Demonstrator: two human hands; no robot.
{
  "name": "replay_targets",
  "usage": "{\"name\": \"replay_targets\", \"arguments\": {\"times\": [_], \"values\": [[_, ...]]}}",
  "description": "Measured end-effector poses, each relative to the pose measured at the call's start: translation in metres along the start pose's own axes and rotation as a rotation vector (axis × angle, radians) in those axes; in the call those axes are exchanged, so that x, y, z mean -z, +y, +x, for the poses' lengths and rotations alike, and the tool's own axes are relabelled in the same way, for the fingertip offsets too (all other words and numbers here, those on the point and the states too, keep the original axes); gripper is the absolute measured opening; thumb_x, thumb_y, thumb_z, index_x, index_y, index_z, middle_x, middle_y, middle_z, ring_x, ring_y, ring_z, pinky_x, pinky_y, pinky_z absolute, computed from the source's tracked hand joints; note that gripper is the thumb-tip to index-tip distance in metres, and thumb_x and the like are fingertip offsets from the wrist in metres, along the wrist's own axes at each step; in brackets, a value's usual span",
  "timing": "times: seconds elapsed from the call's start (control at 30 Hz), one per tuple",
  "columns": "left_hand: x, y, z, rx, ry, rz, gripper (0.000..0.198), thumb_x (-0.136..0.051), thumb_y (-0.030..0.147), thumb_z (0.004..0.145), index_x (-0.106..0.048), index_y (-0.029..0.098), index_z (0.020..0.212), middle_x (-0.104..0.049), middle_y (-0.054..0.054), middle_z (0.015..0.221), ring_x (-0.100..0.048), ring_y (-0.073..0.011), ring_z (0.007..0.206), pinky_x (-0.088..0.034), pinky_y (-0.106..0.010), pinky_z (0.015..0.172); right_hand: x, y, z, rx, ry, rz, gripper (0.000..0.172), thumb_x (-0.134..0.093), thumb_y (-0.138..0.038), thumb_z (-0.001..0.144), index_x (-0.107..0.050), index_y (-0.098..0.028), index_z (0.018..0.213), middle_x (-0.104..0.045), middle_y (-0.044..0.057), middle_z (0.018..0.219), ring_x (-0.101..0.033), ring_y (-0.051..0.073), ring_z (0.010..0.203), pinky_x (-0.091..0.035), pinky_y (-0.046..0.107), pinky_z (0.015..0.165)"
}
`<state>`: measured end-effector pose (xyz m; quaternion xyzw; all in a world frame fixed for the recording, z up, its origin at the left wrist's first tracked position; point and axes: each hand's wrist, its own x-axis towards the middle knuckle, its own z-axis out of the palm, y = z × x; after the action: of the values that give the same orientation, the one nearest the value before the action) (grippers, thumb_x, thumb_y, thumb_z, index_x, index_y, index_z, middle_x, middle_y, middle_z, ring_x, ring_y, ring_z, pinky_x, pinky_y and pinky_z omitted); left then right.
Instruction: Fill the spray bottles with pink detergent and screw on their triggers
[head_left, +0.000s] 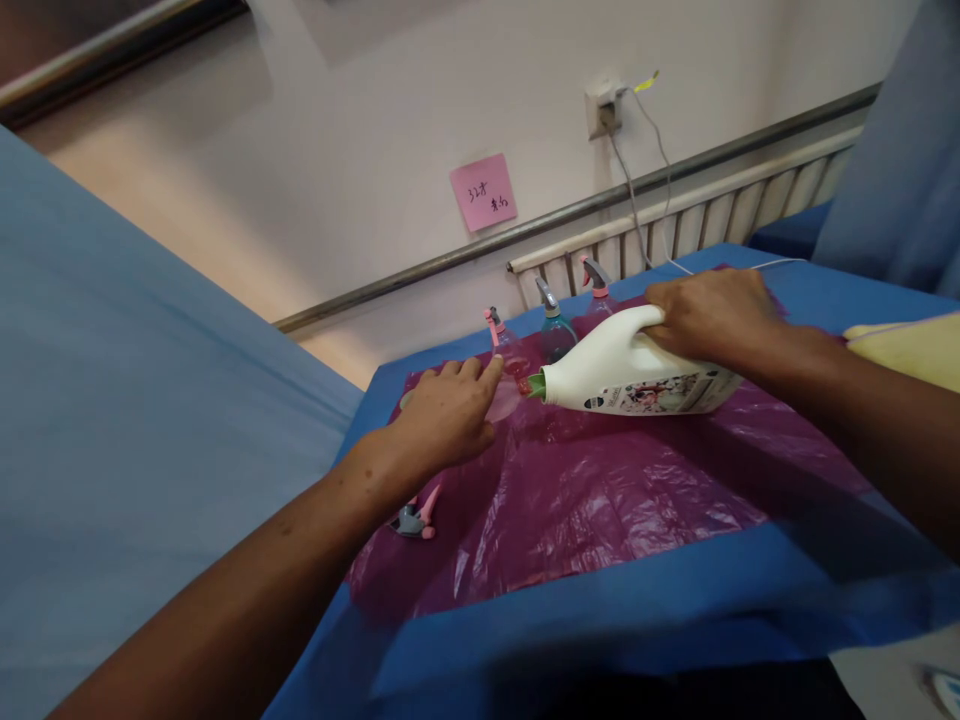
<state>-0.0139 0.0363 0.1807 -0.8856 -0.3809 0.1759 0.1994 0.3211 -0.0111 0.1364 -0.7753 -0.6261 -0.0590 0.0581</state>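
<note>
My right hand (709, 312) grips the handle of a white detergent jug (600, 360), which lies tilted almost on its side with its green-lipped mouth to the left. That mouth meets the reddish neck of a clear pink spray bottle (504, 400) without its head; whether liquid flows I cannot make out. My left hand (450, 415) is closed about this bottle, and its palm hides much of it. A grey and pink spray head (416, 515) lies below my left wrist. Just behind stand a pink spray bottle (511, 345), a teal one (556, 338) and another pink one (600, 295).
Crinkled purple plastic sheeting (600, 480) covers part of the blue table (600, 580). A blue curtain (150, 400) hangs at left. Behind are a radiator (712, 210), a socket (602, 108) with cables, and a pink note (484, 192). Yellow cloth (911, 350) lies at right.
</note>
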Motion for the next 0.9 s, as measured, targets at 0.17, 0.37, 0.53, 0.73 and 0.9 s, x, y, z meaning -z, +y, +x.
{"name": "replay_targets", "arguments": {"times": [0.17,0.37,0.53,0.73,0.9], "values": [[0.0005,0.0004,0.0012,-0.006,0.003,0.002,0.091,-0.068,0.024,0.09,-0.034,0.015,0.174,-0.064,-0.022,0.153,-0.065,-0.0427,0.13,-0.057,-0.051,0.098,-0.0012,-0.0003,0.0004,-0.004,0.003,0.023,0.05,-0.058,-0.064,0.099,-0.082,-0.029,0.125,-0.082,0.017,0.109,-0.073,0.042,0.105,-0.048,0.048,0.085],[-0.001,-0.0005,0.0023,-0.006,0.006,-0.009,0.093,-0.07,0.025,0.089,-0.034,0.017,0.174,-0.064,-0.021,0.154,-0.065,-0.0428,0.131,-0.057,-0.051,0.099,-0.0036,0.0016,0.0015,0.0,0.012,0.02,0.05,-0.059,-0.068,0.099,-0.081,-0.031,0.123,-0.082,0.015,0.109,-0.072,0.039,0.102,-0.048,0.046,0.084],[0.001,-0.0002,0.0023,-0.01,0.007,0.001,0.093,-0.069,0.026,0.09,-0.033,0.017,0.174,-0.064,-0.022,0.153,-0.065,-0.0427,0.13,-0.057,-0.05,0.097,-0.0033,0.0026,0.0007,-0.001,0.014,0.034,0.048,-0.059,-0.067,0.099,-0.082,-0.03,0.12,-0.081,0.016,0.108,-0.072,0.04,0.102,-0.048,0.048,0.084],[0.0049,0.0005,0.0033,-0.006,0.01,0.004,0.092,-0.072,0.025,0.087,-0.037,0.022,0.172,-0.066,-0.019,0.152,-0.066,-0.0406,0.128,-0.057,-0.049,0.097,-0.0004,0.0002,-0.0016,-0.011,0.011,0.012,0.048,-0.054,-0.063,0.101,-0.081,-0.028,0.119,-0.081,0.018,0.109,-0.073,0.04,0.099,-0.048,0.047,0.081],[0.0076,0.0011,0.0045,-0.012,0.002,-0.013,0.089,-0.072,0.023,0.086,-0.041,0.022,0.17,-0.066,-0.019,0.15,-0.065,-0.042,0.125,-0.057,-0.051,0.096,-0.0015,0.0016,0.0002,0.0,0.006,0.026,0.049,-0.057,-0.065,0.1,-0.081,-0.029,0.121,-0.081,0.016,0.109,-0.072,0.038,0.1,-0.048,0.046,0.085]]}}
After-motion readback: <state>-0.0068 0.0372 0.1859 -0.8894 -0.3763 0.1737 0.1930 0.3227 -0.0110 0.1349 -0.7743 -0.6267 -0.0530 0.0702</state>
